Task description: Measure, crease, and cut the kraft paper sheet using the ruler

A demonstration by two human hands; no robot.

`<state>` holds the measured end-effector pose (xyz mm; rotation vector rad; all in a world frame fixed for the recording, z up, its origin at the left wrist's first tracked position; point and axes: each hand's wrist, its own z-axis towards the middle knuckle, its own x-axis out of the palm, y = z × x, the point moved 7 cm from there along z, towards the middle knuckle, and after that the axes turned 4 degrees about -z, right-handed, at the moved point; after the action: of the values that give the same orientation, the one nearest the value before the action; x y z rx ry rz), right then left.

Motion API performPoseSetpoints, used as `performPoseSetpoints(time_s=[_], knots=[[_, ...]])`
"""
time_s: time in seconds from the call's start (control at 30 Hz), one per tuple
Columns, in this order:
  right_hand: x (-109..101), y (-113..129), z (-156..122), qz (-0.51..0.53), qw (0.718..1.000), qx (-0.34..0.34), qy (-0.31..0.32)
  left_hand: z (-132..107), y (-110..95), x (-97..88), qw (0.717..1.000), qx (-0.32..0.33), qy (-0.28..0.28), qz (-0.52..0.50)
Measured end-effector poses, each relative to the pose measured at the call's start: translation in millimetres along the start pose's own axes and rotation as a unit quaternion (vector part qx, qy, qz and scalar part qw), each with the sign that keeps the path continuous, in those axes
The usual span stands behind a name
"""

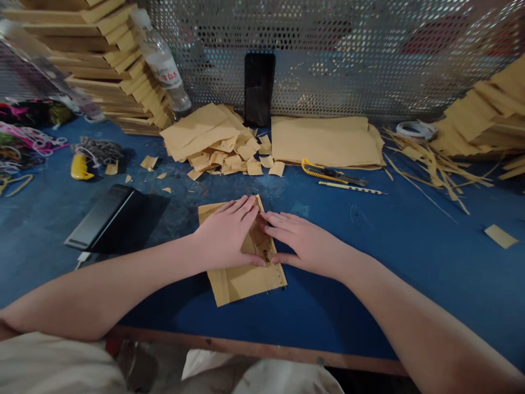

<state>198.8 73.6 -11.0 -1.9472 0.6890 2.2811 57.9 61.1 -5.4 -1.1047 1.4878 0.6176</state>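
Note:
A folded brown paper piece [241,279] lies on the blue table [410,246] right in front of me. My left hand [227,232] rests flat on its upper left part, fingers stretched out and pointing right. My right hand [303,243] lies flat at its right edge, fingers extended toward the left hand so the fingertips nearly meet over the paper. Both hands press down and hold nothing.
Paper scraps [223,148] and a stack of brown sheets [326,141] lie behind. A yellow utility knife [328,174] and a pencil [350,189] sit right of centre. A black phone [259,87] leans on the perforated screen, a bottle [162,60] stands left, and a black device [102,216] lies left.

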Motion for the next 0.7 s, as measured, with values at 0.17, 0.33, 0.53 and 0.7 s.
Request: performPoseSetpoints(time_s=[0.17, 0.33, 0.53, 0.7], knots=[[0.5, 0.3, 0.6, -0.009, 1.000, 0.005, 0.001, 0.0, -0.6, -1.1, 1.000, 0.005, -0.004, 0.002], [0.6, -1.0, 0.4, -0.003, 1.000, 0.006, 0.004, 0.7, 0.4, -1.5, 1.000, 0.015, -0.020, -0.005], [1.6, -2.5, 0.4, -0.003, 1.000, 0.008, 0.017, 1.8, 2.1, -1.2, 1.000, 0.006, -0.009, -0.016], [2.2, -1.7, 1.1, -0.012, 1.000, 0.007, 0.022, 1.6, 2.9, -1.1, 1.000, -0.011, 0.007, -0.013]])
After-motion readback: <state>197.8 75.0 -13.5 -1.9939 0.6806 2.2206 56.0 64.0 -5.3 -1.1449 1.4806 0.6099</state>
